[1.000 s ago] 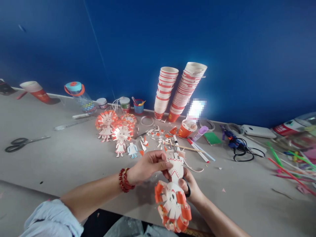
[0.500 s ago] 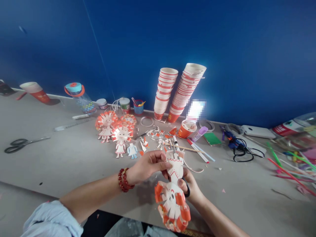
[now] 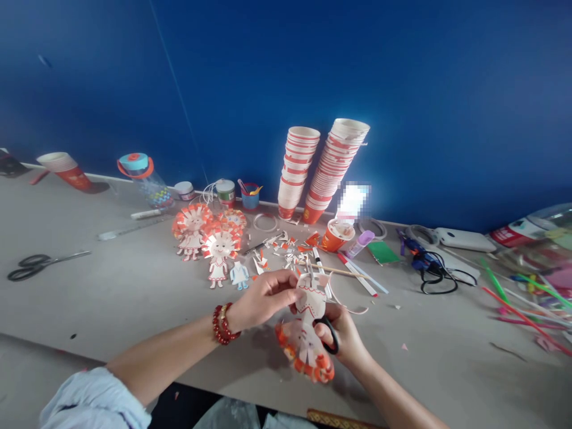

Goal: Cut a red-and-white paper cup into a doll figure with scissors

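Observation:
My left hand pinches the edge of a white paper doll, which has a red-trimmed dress and a curled orange fringe around its face. The doll's head hangs toward me, blurred, and its leg end points away. In my right hand are black-handled scissors, thumb through one loop. Their blades lie mostly behind the doll, with metal showing near its leg end. Just beyond my left hand rest similar finished-looking paper dolls and a small blue-and-white paper dress shape.
Paper scraps litter the middle. Two tall stacks of paper cups stand by the blue wall, near a red cup. Spare scissors lie far left. A blue glue gun with black cord and colourful strips lie right.
The doll's fringed head has swung up and slightly left, away from my lap. Both hands have shifted a little left, keeping their holds.

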